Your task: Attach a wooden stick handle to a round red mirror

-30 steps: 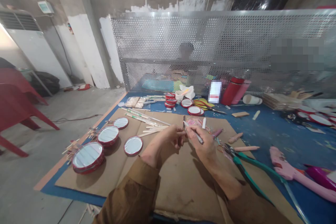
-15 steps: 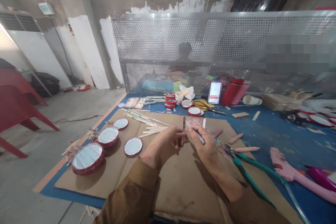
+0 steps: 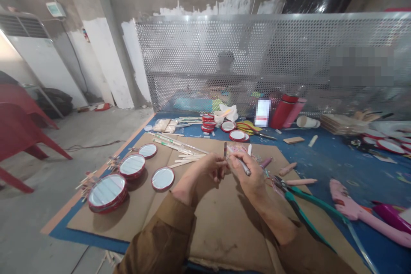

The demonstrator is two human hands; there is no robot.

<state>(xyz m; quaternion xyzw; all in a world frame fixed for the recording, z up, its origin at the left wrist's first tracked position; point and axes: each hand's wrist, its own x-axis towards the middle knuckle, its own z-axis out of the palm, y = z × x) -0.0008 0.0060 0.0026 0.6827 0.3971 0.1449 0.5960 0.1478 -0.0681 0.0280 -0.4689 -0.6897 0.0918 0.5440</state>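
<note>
My left hand [image 3: 215,168] is closed, fingertips pinching a narrow flat stick [image 3: 225,149] that stands up dark brown above them. A grey-white marker pen [image 3: 245,168] lies in the closed grip of my right hand [image 3: 248,174]. Its tip end meets the stick near the left fingertips, but the exact contact is hidden. Both hands are over a brown cardboard sheet [image 3: 231,227]. Just behind them lies a clear packet with pink print [image 3: 236,149]. Left of my left wrist is a round white disc with a red rim [image 3: 162,178].
Red-rimmed round pieces with sticks [image 3: 107,192] stand along the left. Loose pale sticks [image 3: 186,160] lie behind the left hand. Green-handled pliers [image 3: 308,199] and a pink glue gun [image 3: 346,205] are at right. A perforated metal screen [image 3: 192,47] and red bottle [image 3: 284,111] stand behind.
Both hands keep nearly the same place and grip. The marker pen and stick show hardly any shift.
</note>
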